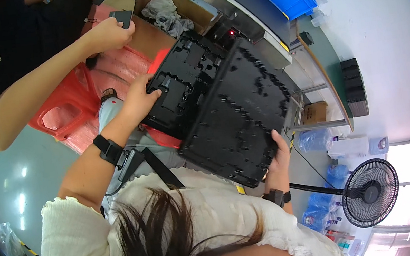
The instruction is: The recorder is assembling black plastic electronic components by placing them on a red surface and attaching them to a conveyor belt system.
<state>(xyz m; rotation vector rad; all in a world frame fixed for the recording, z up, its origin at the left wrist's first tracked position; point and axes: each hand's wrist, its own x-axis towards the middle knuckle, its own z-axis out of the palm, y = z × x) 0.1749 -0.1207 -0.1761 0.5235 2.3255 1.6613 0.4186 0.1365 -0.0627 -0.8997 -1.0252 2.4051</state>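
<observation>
My left hand (142, 99) is closed on the left edge of a black plastic tray (152, 118), thumb on top. Dark flat pieces (175, 89) appear to sit in its moulded pockets. Tilted beside it and partly covering its right side is a second black tray (237, 118), showing a bumpy moulded face. My right hand (279, 153) grips this one at its lower right edge, with the thumb on the face and the other fingers mostly hidden. Both my wrists wear black straps, the left one with a small device (110, 150).
At upper left a co-worker's hand (112, 34) holds a small dark flat piece (121, 18). Beyond the trays are a cardboard box (143, 1) with crumpled plastic and a machine edge with a red light (232, 33). A red stool (66, 112) stands left, a black fan (370, 192) right.
</observation>
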